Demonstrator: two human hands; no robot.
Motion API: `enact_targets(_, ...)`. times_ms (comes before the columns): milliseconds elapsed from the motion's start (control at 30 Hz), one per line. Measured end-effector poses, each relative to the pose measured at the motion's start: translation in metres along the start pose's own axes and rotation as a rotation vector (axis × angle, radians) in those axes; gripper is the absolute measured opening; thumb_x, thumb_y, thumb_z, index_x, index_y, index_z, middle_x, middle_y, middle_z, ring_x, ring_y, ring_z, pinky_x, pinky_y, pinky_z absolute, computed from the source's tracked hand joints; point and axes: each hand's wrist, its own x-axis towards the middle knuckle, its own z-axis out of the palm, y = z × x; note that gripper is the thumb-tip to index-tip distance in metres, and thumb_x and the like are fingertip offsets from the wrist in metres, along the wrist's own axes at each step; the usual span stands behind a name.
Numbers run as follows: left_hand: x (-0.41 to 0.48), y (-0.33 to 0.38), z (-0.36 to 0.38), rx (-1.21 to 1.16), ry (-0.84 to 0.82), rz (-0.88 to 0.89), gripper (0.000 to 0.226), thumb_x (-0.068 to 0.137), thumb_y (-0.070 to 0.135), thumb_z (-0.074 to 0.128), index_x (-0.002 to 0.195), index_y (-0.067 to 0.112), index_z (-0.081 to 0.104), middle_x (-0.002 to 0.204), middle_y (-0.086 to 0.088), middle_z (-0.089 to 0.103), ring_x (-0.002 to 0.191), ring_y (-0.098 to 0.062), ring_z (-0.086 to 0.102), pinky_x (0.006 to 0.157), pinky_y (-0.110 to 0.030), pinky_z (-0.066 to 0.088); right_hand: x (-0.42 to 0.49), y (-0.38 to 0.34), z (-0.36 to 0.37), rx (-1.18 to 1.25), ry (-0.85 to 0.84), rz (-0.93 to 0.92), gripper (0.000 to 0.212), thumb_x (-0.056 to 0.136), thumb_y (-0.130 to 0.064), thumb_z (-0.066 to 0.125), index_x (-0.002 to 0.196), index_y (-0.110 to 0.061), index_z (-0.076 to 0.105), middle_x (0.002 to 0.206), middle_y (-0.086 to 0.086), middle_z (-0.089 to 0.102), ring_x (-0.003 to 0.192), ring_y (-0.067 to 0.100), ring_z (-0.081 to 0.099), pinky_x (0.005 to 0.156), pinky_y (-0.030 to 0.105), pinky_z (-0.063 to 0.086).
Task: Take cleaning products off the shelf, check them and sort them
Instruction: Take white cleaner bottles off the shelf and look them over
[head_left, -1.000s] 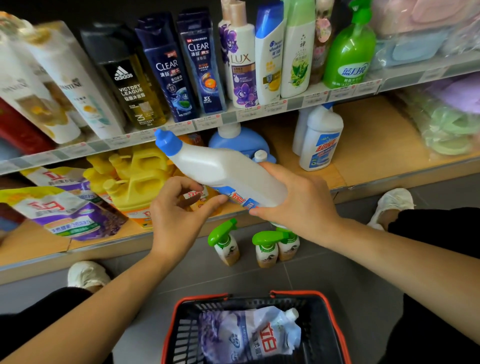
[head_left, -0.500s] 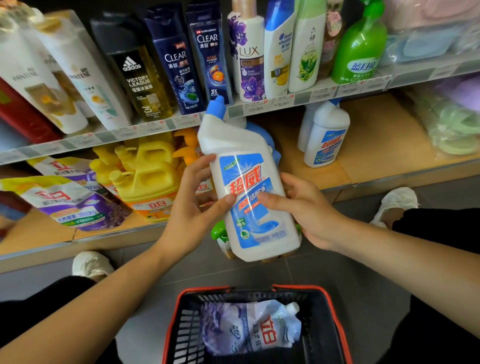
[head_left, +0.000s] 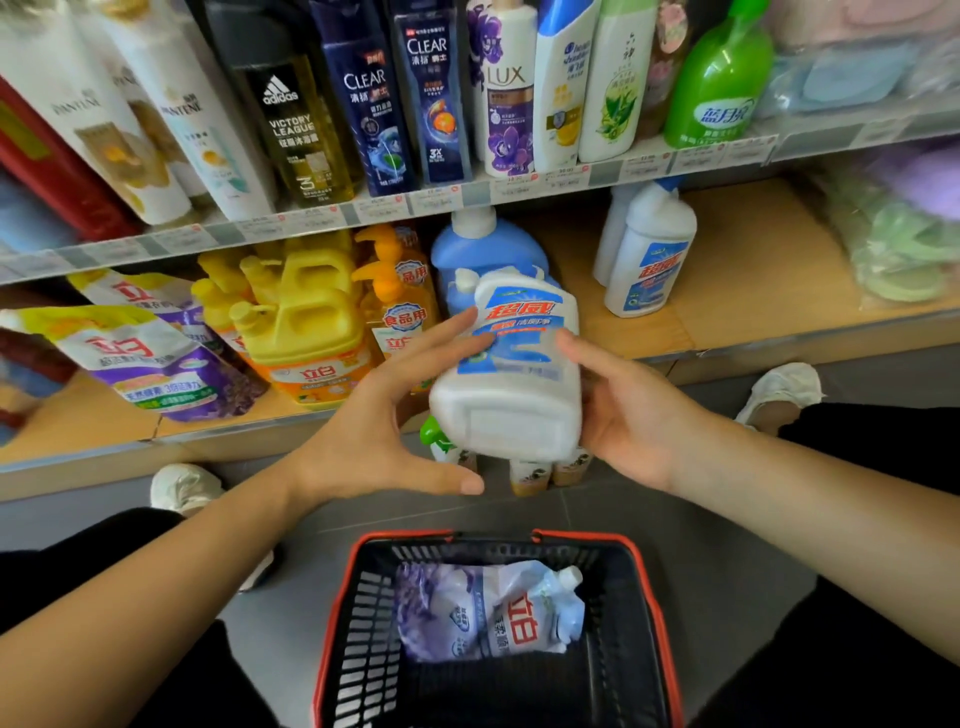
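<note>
Bottle (head_left: 511, 374) of cleaner is held tipped before the lower shelf (head_left: 753, 270). The grip of the right hand (head_left: 628, 415) is wrapped round it; the left hand (head_left: 374, 415) is laid against it, fingers straight. One pouch (head_left: 488, 613) is already in the basket (head_left: 395, 536); this bottle is likely being checked, not yet sorted.

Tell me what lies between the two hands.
In the head view, a white bottle with a blue label, base toward the camera; the left hand touches its label, the right hand holds its other side.
</note>
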Motion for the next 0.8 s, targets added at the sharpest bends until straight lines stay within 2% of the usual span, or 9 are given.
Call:
enact_targets(100,0.006,0.010,0.006,0.312,0.152,0.153,0.094,0.065,0.031,0.096,0.144,0.003,0.052,0.153,-0.005,0.050,0.145,-0.021,0.044,0.116,-0.047,0.041,-0.005,-0.006,0.006,0.071,0.035,0.026,0.047,0.091,-0.035,0.066,0.130,-0.009,0.061,0.124,0.014,0.070,0.115,0.026,0.067,0.097,0.043,0.055)
enact_targets(167,0.009,0.013,0.010,0.357,0.232,0.204,0.082,0.068,0.030,0.095,0.136,0.002,0.059,0.142,-0.005,0.060,0.135,-0.020,0.055,0.107,-0.043,0.049,-0.007,-0.008,0.007,0.063,0.061,0.024,0.049,0.090,-0.037,0.067,0.130,-0.009,0.062,0.108,0.013,0.075,0.094,0.023,0.074,0.075,0.039,0.062)
enact_targets(233,0.011,0.016,0.010,0.363,0.248,0.212,0.078,0.068,0.028,0.094,0.134,0.002,0.061,0.135,-0.005,0.065,0.128,-0.019,0.060,0.100,-0.042,0.053,-0.008,-0.010,0.003,0.039,0.048,0.029,0.054,0.088,-0.041,0.067,0.131,-0.009,0.061,0.101,0.013,0.075,0.087,0.022,0.075,0.068,0.037,0.062)
enact_targets(300,0.014,0.018,0.008,0.366,0.264,0.213,0.076,0.068,0.028,0.095,0.131,0.001,0.063,0.130,-0.006,0.067,0.122,-0.019,0.063,0.097,-0.042,0.054,-0.008,-0.012,-0.002,-0.028,-0.001,0.036,0.063,0.082,-0.046,0.067,0.133,-0.009,0.059,0.116,0.018,0.072,0.102,0.028,0.073,0.077,0.041,0.063)
enact_targets(367,0.018,0.022,0.005,0.359,0.290,0.207,0.071,0.069,0.030,0.093,0.128,0.002,0.064,0.124,-0.004,0.069,0.118,-0.017,0.065,0.095,-0.039,0.055,-0.008,-0.013,-0.007,-0.127,-0.066,0.065,0.071,0.079,-0.053,0.066,0.132,-0.007,0.058,0.120,0.025,0.068,0.109,0.036,0.069,0.086,0.044,0.060)
enact_targets(500,0.022,0.028,-0.004,0.365,0.308,0.141,0.068,0.069,0.036,0.090,0.126,0.005,0.067,0.120,-0.003,0.071,0.112,-0.015,0.067,0.089,-0.039,0.057,-0.004,-0.013,-0.016,-0.464,-0.131,0.136,0.096,0.071,-0.076,0.058,0.125,0.003,0.058,0.113,0.024,0.071,0.105,0.036,0.071,0.082,0.042,0.061)
enact_targets(567,0.021,0.027,-0.007,0.330,0.327,0.087,0.070,0.069,0.039,0.090,0.126,0.006,0.068,0.122,-0.002,0.071,0.114,-0.014,0.066,0.092,-0.042,0.057,-0.002,-0.016,-0.019,-0.667,-0.118,0.087,0.101,0.063,-0.082,0.056,0.115,0.004,0.063,0.103,0.023,0.074,0.098,0.034,0.074,0.080,0.041,0.061)
enact_targets(700,0.020,0.028,-0.009,0.193,0.363,-0.012,0.072,0.067,0.047,0.085,0.127,0.010,0.068,0.123,0.002,0.071,0.116,-0.015,0.066,0.092,-0.038,0.059,0.001,-0.024,-0.018,-0.872,-0.037,-0.184,0.084,0.059,-0.077,0.060,0.092,0.000,0.072,0.085,0.019,0.076,0.083,0.028,0.076,0.086,0.047,0.061)
enact_targets(800,0.020,0.028,-0.009,0.141,0.361,-0.035,0.067,0.069,0.043,0.085,0.125,0.011,0.069,0.122,0.002,0.072,0.116,-0.018,0.067,0.093,-0.043,0.059,0.005,-0.025,-0.018,-0.787,-0.061,-0.381,0.064,0.072,-0.055,0.065,0.104,0.001,0.068,0.096,0.016,0.074,0.089,0.024,0.073,0.091,0.051,0.058)
